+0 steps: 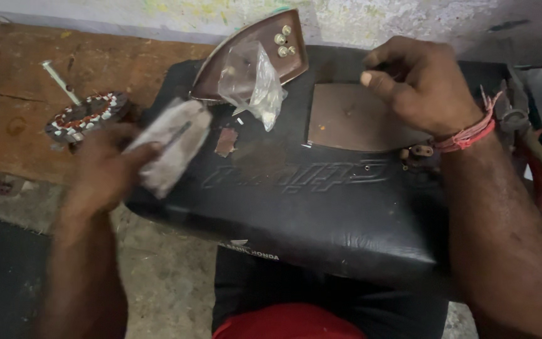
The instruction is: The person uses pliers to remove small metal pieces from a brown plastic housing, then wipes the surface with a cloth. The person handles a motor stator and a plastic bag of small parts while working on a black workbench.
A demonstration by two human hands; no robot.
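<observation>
Fingers (148, 150) around flat, grey, fibrous sheet (170, 141)

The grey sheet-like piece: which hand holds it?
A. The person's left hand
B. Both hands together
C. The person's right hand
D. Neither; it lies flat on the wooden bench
A. The left hand grips the grey sheet-like piece over the black padded seat; the right hand is apart from it.

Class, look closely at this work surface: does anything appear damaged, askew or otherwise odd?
Yes. The iron soleplate lies detached and tilted at the black cushion's far edge, with a small torn brown scrap lying loose beside it.
</observation>
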